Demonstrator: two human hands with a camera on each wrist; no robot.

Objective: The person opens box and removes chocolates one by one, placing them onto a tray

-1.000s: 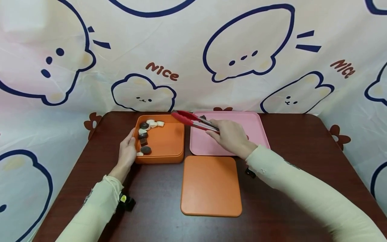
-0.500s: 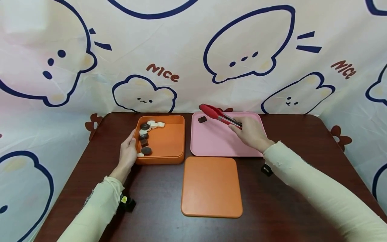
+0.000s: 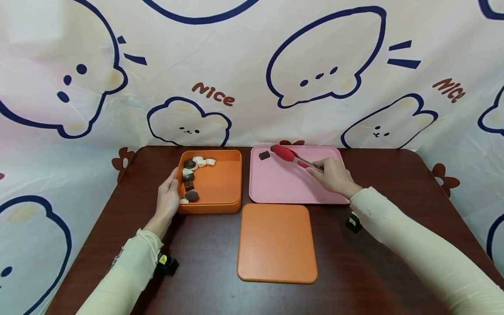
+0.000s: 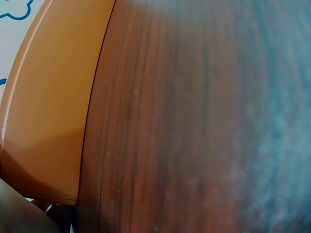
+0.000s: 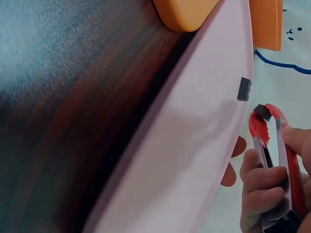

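My left hand grips the left side of an orange box. In the left wrist view a bit of that hand lies at the corner of the box wall. White pieces and dark round pieces lie along the box's left side, with a brown square block. My right hand holds red-tipped tongs over a pink tray. Between the tong tips, a small dark block shows in the right wrist view. Another dark block lies on the tray's far left corner.
A flat orange lid lies in front of the tray on the brown wooden table. Behind the table hangs a white cloth with cartoon drawings.
My right hand has carried the tongs rightward, from the gap between box and tray to over the tray, then lowered them slightly. The left hand stays at the box.
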